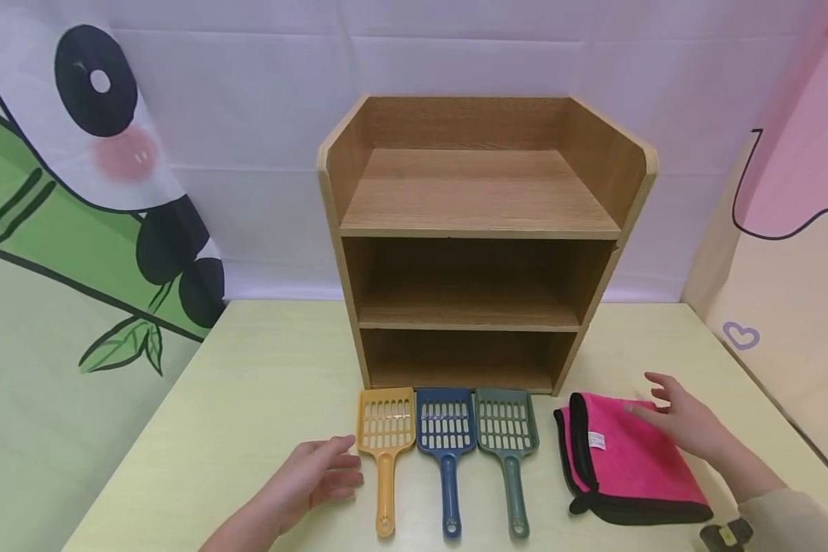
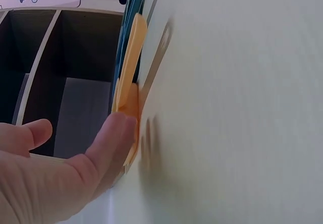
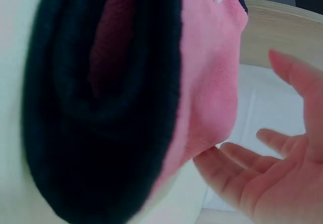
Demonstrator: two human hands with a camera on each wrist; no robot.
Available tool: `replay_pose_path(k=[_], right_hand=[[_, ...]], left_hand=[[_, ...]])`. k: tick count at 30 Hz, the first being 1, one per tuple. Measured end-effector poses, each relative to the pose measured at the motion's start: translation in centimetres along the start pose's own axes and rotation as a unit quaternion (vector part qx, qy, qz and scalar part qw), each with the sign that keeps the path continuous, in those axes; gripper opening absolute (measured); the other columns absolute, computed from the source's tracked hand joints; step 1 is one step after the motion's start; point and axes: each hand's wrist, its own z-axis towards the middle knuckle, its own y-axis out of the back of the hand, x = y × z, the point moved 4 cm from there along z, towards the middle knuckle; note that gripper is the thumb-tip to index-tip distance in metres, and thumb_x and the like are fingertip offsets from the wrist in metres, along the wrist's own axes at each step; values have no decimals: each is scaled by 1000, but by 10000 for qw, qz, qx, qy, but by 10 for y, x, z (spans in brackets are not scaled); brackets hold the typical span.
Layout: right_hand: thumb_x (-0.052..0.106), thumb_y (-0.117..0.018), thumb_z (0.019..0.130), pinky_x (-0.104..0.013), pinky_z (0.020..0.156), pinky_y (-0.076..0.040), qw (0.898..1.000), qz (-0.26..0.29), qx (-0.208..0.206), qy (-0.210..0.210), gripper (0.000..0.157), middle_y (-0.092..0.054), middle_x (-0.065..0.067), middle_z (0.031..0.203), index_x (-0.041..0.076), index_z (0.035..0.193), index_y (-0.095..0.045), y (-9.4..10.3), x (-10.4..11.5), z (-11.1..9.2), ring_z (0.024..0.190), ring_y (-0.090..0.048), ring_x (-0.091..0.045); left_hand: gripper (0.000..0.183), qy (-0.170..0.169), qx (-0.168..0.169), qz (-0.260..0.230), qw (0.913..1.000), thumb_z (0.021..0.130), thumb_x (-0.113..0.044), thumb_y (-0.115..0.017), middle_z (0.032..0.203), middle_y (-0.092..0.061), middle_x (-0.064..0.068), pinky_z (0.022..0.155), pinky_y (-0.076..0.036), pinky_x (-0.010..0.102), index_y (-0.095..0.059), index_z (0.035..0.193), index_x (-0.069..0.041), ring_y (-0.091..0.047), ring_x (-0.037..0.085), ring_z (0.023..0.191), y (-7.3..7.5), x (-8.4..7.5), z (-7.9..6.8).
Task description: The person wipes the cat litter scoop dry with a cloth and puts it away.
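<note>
Three slotted litter scoops lie side by side on the table: a yellow litter scoop (image 1: 385,491), a blue litter scoop (image 1: 450,491) and a green litter scoop (image 1: 514,491). Beside the yellow one, my left hand (image 1: 310,477) hovers with loosely bent fingers, holding nothing. In the left wrist view its fingertips overlap the yellow scoop (image 2: 132,57); contact cannot be told. A folded pink cloth (image 1: 645,471) with black edging and a white tag lies to the right. My right hand (image 1: 690,422) is at its far right edge, fingers spread and holding nothing; whether they touch is unclear.
A wooden shelf unit (image 1: 479,232) with an upper tray and two lower compartments stands behind the scoops. The pale table (image 1: 276,368) meets a curtain at the back and printed panels left and right. A dark strap lies near the right sleeve.
</note>
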Motion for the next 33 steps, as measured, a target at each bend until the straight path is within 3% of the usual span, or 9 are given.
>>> replay_pose_path(k=[6, 10, 15, 19, 21, 27, 33], right_hand=[[51, -67, 81, -49, 79, -54, 9984, -172, 86, -529, 102, -44, -41, 119, -18, 137, -16, -4, -11, 3, 101, -52, -48], [55, -72, 73, -43, 75, -55, 9953, -56, 271, -925, 106, -52, -33, 107, -22, 129, -27, -10, -18, 3, 87, -58, -33], [44, -73, 78, -30, 67, -54, 9933, 379, 274, -1058, 80, -62, -13, 90, -18, 119, -44, -15, -21, 1, 74, -59, -16], [35, -64, 87, -28, 64, -52, 9950, 544, 175, -823, 63, -61, -11, 89, -17, 118, -45, -15, -15, 0, 74, -57, -16], [33, -60, 90, -28, 64, -51, 9955, 588, 105, -732, 61, -60, -13, 92, -17, 120, -43, -14, -11, -2, 76, -56, -17], [36, -55, 93, -29, 64, -49, 9958, 663, -208, -592, 60, -58, -16, 97, -13, 124, -41, -6, 0, -9, 81, -54, -21], [42, -55, 93, -29, 63, -51, 9946, 721, -474, -577, 67, -58, -19, 101, -11, 129, -37, 5, 13, -17, 80, -56, -20]], left_hand=[[73, 324, 721, -325, 9963, 95, -39, -49, 114, -62, 26, 83, -56, 42, -31, 130, 23, -66, 30, 98, -14, 9, 1], [71, 523, 890, -603, 9928, 94, -36, -51, 113, -62, 24, 86, -54, 44, -32, 131, 22, -66, 30, 98, -25, 11, 2], [62, 566, 792, -949, 9907, 92, -29, -54, 107, -64, 20, 84, -55, 41, -38, 130, 18, -67, 24, 92, -31, 11, 4], [60, 443, 739, -1034, 9909, 92, -27, -57, 103, -63, 18, 79, -57, 35, -38, 128, 17, -68, 18, 84, -32, 11, 4], [62, 354, 661, -851, 9935, 91, -25, -61, 103, -62, 16, 76, -58, 33, -38, 129, 17, -67, 17, 81, -31, 11, 4], [71, 58, 160, 296, 9994, 82, -16, -71, 108, -63, 16, 66, -57, 31, -35, 132, 20, -64, 13, 79, -26, 9, 2], [68, -177, -15, 684, 9975, 77, -7, -71, 108, -61, 19, 62, -57, 32, -38, 131, 19, -63, 13, 76, -23, 6, -3]])
